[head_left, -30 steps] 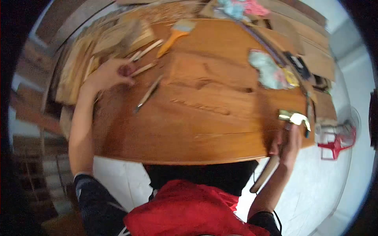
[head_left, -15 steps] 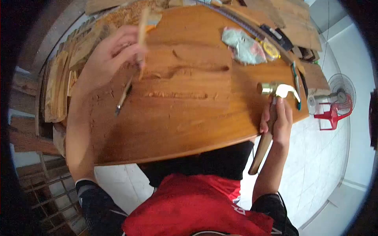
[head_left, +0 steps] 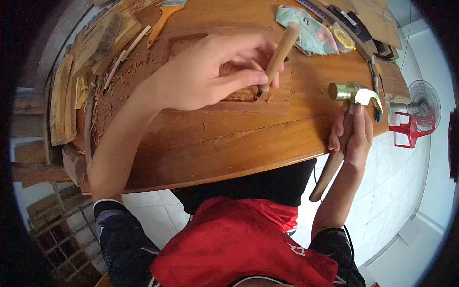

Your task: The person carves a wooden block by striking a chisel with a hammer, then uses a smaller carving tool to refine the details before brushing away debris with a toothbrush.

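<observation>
My left hand [head_left: 205, 71] is closed around the wooden handle of a chisel [head_left: 283, 50]. The chisel leans, its dark lower end down at the right end of a carved recess in a flat wooden board [head_left: 279, 106]. Much of the board is hidden behind this hand. To the right, my right hand [head_left: 356, 141] grips a claw hammer [head_left: 330, 174] by its wooden handle, close under the brass-coloured head. The hammer head is up over the table's right part, apart from the chisel, with the handle end hanging past the front edge.
Wood shavings and thin sticks [head_left: 114, 69] lie left on the wooden table [head_left: 215, 162], near an orange-handled brush [head_left: 162, 21]. A crumpled cloth [head_left: 311, 33] and yellow tape measure [head_left: 342, 39] are at the back right. Wood pieces [head_left: 100, 43] are stacked left; a red stool [head_left: 413, 128] stands right.
My left hand has moved right and lower with the chisel, bringing its end down to the board. The right hand still holds the hammer, shifted slightly in view.
</observation>
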A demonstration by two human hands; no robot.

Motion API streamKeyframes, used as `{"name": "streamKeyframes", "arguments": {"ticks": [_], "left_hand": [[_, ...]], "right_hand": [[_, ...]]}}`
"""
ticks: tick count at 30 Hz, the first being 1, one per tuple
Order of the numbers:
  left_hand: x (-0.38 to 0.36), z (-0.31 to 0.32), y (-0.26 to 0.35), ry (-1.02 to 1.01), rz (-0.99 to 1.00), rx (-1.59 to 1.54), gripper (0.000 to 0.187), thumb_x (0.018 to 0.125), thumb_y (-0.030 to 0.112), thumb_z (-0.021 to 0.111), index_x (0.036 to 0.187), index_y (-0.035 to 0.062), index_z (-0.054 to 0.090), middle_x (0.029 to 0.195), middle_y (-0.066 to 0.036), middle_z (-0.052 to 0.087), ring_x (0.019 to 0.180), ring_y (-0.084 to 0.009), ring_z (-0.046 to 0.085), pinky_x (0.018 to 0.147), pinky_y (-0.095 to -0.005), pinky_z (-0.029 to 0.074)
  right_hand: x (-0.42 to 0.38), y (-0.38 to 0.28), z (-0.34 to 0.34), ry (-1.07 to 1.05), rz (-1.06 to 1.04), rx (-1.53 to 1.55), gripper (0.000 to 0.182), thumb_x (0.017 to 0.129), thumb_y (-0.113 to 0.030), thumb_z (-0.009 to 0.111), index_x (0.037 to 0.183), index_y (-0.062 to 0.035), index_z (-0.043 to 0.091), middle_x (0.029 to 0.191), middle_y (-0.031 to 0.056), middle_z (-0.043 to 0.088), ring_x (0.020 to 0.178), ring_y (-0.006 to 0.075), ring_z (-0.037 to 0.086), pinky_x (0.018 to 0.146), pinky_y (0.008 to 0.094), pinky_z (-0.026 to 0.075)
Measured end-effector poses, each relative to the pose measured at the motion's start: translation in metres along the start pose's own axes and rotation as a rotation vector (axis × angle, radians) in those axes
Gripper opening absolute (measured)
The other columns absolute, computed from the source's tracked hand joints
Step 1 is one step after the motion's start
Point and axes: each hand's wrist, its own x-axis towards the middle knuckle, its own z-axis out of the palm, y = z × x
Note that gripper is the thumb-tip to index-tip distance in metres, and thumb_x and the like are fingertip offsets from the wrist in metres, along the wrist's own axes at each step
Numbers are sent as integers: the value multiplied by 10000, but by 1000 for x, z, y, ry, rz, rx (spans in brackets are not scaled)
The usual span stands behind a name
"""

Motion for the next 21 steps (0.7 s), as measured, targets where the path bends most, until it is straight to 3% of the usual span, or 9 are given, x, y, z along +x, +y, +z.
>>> {"name": "streamKeyframes", "arguments": {"ticks": [10,16,21], "left_hand": [[-16,7,-6,53,16,-88,202,1001,-31,523,1196,-15,573,1084,-123,694,1055,-203,675,973,-355,512],[-15,8,-3,58,99,146,196,1000,-9,543,1190,-23,586,1003,-119,720,984,-210,703,918,-342,537],[-22,6,-5,115,-2,7,213,1007,-1,570,1217,-36,575,1036,-142,739,1024,-218,716,905,-346,557]], "right_hand": [[-1,-2,2,-1,42,-86,447,1121,-412,378,1011,4,501,617,73,483,390,138,449,380,277,404],[-2,-5,7,-3,55,-112,455,1118,-420,388,1006,7,499,608,75,483,393,137,454,381,270,398],[-3,-3,3,-25,54,-117,461,1112,-430,407,999,7,500,616,81,494,397,137,458,382,274,397]]}}
